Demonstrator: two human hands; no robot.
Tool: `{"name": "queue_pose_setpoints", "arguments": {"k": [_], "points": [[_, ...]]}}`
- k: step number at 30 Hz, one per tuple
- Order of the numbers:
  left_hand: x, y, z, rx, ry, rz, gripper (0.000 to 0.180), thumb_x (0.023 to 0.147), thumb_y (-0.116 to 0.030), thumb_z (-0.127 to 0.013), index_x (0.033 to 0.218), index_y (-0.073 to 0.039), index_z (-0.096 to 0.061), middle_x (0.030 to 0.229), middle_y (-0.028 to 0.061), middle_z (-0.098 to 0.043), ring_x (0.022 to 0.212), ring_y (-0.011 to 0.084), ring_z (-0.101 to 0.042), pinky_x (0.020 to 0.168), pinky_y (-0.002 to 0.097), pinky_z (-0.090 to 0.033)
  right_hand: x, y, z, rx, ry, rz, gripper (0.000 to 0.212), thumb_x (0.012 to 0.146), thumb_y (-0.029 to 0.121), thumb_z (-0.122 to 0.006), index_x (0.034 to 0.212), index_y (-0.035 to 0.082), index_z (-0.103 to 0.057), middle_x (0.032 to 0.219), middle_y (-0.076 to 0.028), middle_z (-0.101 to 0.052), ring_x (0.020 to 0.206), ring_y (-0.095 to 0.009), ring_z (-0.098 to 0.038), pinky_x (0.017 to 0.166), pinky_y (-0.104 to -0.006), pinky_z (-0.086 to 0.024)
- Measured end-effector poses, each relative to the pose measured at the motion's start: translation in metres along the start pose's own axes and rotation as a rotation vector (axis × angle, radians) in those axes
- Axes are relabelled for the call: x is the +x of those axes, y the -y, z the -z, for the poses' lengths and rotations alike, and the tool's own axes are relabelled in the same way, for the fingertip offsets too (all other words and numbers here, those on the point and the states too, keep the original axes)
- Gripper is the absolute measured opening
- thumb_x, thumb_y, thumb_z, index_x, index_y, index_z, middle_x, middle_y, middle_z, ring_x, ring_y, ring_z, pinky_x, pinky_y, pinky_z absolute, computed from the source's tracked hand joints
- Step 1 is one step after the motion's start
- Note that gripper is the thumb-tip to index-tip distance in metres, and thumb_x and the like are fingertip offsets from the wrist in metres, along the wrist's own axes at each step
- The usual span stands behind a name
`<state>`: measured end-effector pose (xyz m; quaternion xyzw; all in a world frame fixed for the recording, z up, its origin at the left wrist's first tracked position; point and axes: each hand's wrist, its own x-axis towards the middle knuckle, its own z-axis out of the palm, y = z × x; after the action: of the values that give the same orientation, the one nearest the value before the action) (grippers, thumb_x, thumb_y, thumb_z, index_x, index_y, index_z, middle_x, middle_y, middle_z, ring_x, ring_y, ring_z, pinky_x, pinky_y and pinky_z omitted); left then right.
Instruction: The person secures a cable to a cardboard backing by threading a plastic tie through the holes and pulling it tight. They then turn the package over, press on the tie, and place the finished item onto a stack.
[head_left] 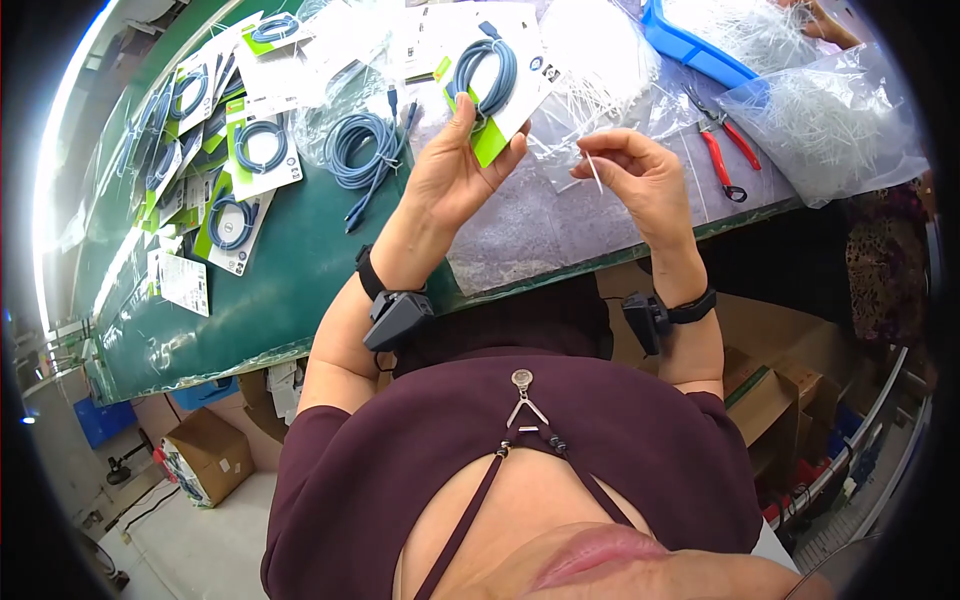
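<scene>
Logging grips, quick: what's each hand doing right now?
Left hand: holding a card with a coiled cable.
Right hand: closed, pinching a thin white strip.

Left hand [447,172] partly hidden behind the white-and-green card [522,90]

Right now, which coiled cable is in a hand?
The blue-grey coil on the white-and-green card in the left hand; the other coils are down on the table.

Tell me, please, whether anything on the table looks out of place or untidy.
Mainly the carded cables at left: they lie heaped at differing angles, some overlapping. Loose white strips also lie strewn beside the blue tray. Nothing looks clearly damaged.
</scene>
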<state>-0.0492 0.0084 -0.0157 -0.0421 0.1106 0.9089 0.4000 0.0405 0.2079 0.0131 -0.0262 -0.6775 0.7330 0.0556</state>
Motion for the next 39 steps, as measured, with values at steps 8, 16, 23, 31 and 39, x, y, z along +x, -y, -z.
{"name": "queue_pose_setpoints", "arguments": {"k": [8,16,23,31,39], "points": [[-0.012,0.011,-0.008,-0.590,0.309,0.220,0.026,0.095,-0.021,-0.052,0.105,0.004,-0.050,0.079,0.0067,-0.053,0.077,0.0153,-0.061,0.062,0.0274,-0.054,0.002,0.029,-0.032,-0.544,-0.082,0.440,0.010,0.078,-0.001,-0.070,0.087,0.004,-0.067,0.075,0.000,-0.061,0.062,-0.006,-0.051,0.053,-0.0193,-0.040],[-0.022,0.012,-0.021,-0.782,0.381,0.228,0.012,0.091,-0.001,-0.045,0.100,0.008,-0.046,0.076,0.0108,-0.052,0.056,0.0176,-0.060,0.047,0.0237,-0.053,0.009,0.033,-0.052,-0.497,-0.119,0.559,0.009,0.075,0.001,-0.072,0.081,0.005,-0.068,0.073,0.001,-0.060,0.054,-0.006,-0.044,0.048,-0.0205,-0.035],[-0.022,0.012,-0.020,-0.753,0.404,0.251,0.014,0.092,-0.001,-0.045,0.102,0.007,-0.047,0.077,0.0093,-0.052,0.058,0.0150,-0.060,0.048,0.0222,-0.052,0.012,0.030,-0.055,-0.529,-0.113,0.607,0.009,0.075,0.000,-0.072,0.082,0.005,-0.068,0.072,0.000,-0.060,0.054,-0.006,-0.044,0.048,-0.0207,-0.036],[-0.020,0.013,-0.017,-0.725,0.410,0.252,0.015,0.092,-0.002,-0.046,0.103,0.007,-0.047,0.077,0.0086,-0.051,0.058,0.0141,-0.059,0.048,0.0217,-0.052,0.013,0.028,-0.056,-0.488,-0.112,0.603,0.009,0.075,-0.001,-0.071,0.081,0.004,-0.067,0.072,-0.001,-0.060,0.054,-0.006,-0.044,0.047,-0.0207,-0.036],[-0.013,0.011,0.001,-0.270,0.445,0.161,0.033,0.096,-0.022,-0.050,0.119,0.001,-0.047,0.094,0.0097,-0.058,0.078,0.0179,-0.062,0.066,0.0290,-0.056,0.021,0.025,-0.058,-0.547,-0.068,0.673,0.014,0.076,-0.005,-0.068,0.087,0.003,-0.066,0.076,-0.002,-0.061,0.062,-0.010,-0.056,0.054,-0.0228,-0.043]]}}
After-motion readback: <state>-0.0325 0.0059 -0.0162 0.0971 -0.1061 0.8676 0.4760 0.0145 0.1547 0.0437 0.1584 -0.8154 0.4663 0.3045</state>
